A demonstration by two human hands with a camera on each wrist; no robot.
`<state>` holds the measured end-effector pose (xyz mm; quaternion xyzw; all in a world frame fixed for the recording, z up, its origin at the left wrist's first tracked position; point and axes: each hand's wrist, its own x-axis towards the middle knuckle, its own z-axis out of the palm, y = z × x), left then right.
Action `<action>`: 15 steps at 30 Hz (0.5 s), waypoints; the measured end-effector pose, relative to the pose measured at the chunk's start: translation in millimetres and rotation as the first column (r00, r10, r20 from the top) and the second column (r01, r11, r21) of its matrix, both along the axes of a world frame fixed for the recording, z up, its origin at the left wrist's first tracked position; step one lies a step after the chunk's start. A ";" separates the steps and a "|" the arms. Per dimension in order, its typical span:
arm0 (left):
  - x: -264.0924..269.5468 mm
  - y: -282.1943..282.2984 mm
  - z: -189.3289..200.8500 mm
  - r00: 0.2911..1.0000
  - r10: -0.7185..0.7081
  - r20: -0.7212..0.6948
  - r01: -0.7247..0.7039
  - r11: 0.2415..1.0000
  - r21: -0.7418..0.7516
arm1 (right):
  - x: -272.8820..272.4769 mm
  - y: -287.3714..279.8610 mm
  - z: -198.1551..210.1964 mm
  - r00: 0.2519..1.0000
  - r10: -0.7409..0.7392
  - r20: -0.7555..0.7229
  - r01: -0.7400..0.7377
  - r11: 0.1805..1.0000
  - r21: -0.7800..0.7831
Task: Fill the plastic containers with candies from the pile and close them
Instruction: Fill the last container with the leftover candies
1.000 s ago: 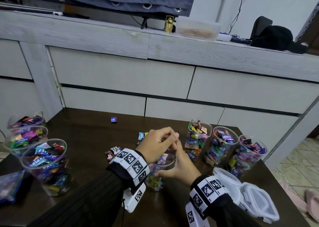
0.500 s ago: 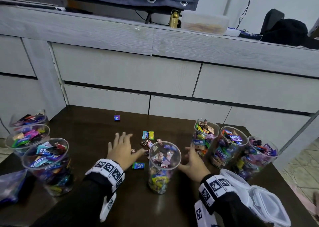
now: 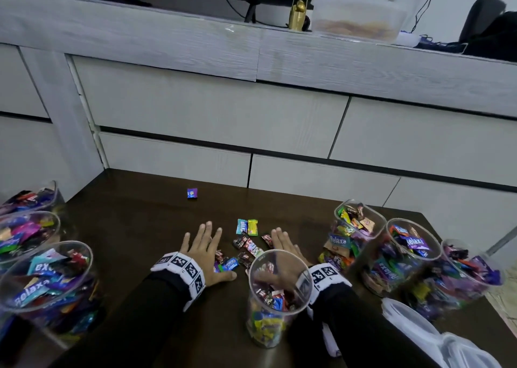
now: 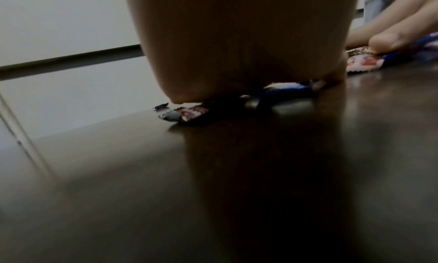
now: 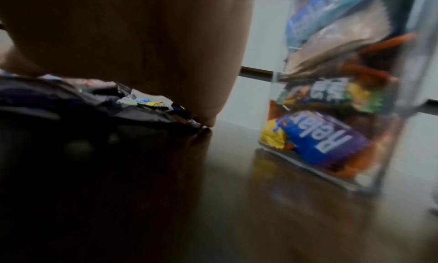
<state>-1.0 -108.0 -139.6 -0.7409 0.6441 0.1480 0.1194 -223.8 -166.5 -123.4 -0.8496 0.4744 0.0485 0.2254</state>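
Your hands have left the cup [image 3: 275,297] and dropped flat onto the desk [image 3: 134,227]. A second ago both were bunched together over its mouth; now they lie either side of the last loose candies [image 3: 246,244], fingers straight and holding nothing.

Your left hand [image 3: 202,251] rests palm down to the left of the pile, with a few wrappers against its inner edge. Your right hand [image 3: 288,251] lies to the right of the pile, partly hidden behind the cup's clear rim. Both wrist views are dark and low to the surface, showing each palm sitting on or against wrappers.

The cup stands upright just in front of the pile, between your forearms, about two-thirds full and uncovered. Three fuller cups [image 3: 391,250] stand to the right, three more [image 3: 42,281] to the left, all without lids. Clear lids [image 3: 414,328] lie at the near right corner. One blue candy [image 3: 192,193] sits alone, well beyond the pile.

This looks like the start of another scoop: the hands are placed to sweep the remaining candies together. Filling seems nearly done; closing has not begun.
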 end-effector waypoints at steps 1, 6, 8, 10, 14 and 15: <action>-0.2 -4.2 1.2 0.999 -0.048 -0.005 0.048 0.999 0.006 | 2.5 -2.8 1.2 0.999 0.039 -0.005 -0.039 0.999 0.001; -1.5 -23.0 10.4 0.967 -0.253 0.002 0.253 0.967 0.015 | 18.4 -16.3 4.1 0.974 0.198 -0.110 -0.207 0.976 -0.073; -0.6 -28.6 12.0 0.941 -0.337 0.021 0.337 0.941 0.000 | 27.5 -23.5 3.2 0.960 0.222 -0.171 -0.239 0.967 -0.087; 1.0 -33.6 12.3 0.911 -0.411 0.035 0.411 0.911 -0.014 | 34.7 -29.0 0.2 0.945 0.255 -0.203 -0.281 0.953 -0.111; -2.5 -42.8 10.0 0.875 -0.483 0.014 0.484 0.875 -0.032 | 35.5 -33.2 -0.6 0.915 0.310 -0.258 -0.379 0.878 -0.292; -3.8 -44.0 9.2 0.875 -0.483 -0.011 0.483 0.875 -0.042 | 34.8 -33.1 -0.2 0.907 0.327 -0.264 -0.403 0.856 -0.325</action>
